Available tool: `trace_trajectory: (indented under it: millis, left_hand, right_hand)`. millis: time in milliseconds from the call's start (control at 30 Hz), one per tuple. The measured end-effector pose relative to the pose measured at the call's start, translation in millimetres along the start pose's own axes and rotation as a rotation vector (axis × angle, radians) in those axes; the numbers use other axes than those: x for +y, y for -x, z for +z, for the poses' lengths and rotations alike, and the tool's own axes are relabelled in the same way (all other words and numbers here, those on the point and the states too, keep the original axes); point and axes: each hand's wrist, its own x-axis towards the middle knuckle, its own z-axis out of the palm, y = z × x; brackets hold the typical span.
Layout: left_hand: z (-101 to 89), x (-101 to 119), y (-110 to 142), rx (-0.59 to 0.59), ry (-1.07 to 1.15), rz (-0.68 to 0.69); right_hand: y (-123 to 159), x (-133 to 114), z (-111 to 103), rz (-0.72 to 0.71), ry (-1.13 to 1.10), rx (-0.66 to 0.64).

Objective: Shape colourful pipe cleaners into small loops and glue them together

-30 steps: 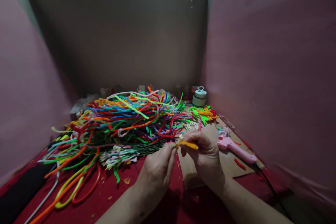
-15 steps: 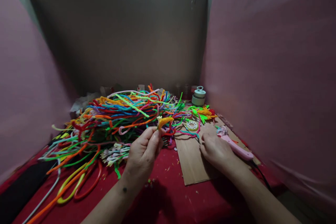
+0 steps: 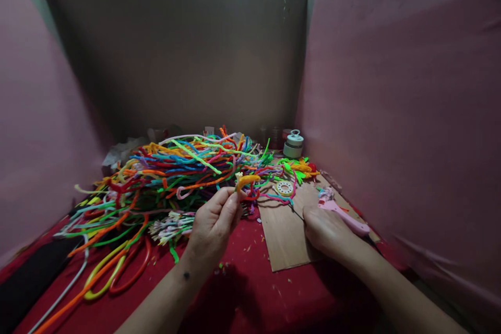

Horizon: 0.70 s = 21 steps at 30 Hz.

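Between thumb and fingers, my left hand (image 3: pixel 214 222) pinches an orange-yellow pipe-cleaner petal (image 3: pixel 248 181) with a small cream stamen tip beside it. It is raised in front of a big heap of coloured pipe cleaners (image 3: pixel 188 159). My right hand (image 3: pixel 324 229) is closed low over a cardboard sheet (image 3: pixel 287 245). A thin dark strand (image 3: pixel 296 212) comes out of its fingers toward a white, yellow-edged ring with holes (image 3: pixel 284 188). Just beyond that hand lies a pink corded glue gun (image 3: pixel 348 219), partly hidden by it.
A bundle of pale-tipped stamens (image 3: pixel 172 228) lies in front of the heap. Green and orange pipe-cleaner pieces (image 3: pixel 299 169) rest at the cardboard's far end, near a pale green lidded jar (image 3: pixel 293 145). Scraps dot the red cloth (image 3: pixel 250 282). A pink wall (image 3: pixel 399 104) rises on the right.
My hands were together at the petal and have parted. The left carried the petal left and up; the right went down to the cardboard, where the dark strand now shows at its fingers.
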Motion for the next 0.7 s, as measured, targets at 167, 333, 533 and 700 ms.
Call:
trace_trajectory:
  millis: [167,333,533,700]
  left_hand:
    - [0.2,0.2,-0.3,0.002,-0.012,0.001]
    - [0.1,-0.8,-0.3,-0.004,0.019,0.014]
    - [-0.2,1.2,0.0,-0.003,0.006,0.007]
    - [2.1,1.4,0.5,-0.036,0.000,-0.047]
  right_hand:
    - [-0.9,-2.0,-12.1,-0.040,0.019,-0.039]
    - [-4.1,3.5,-20.3,0.104,-0.365,-0.400]
    - [-1.5,16.5,-10.6,0.200,-1.020,-0.582]
    - [2.5,16.2,-12.6,0.197,-0.921,-0.520]
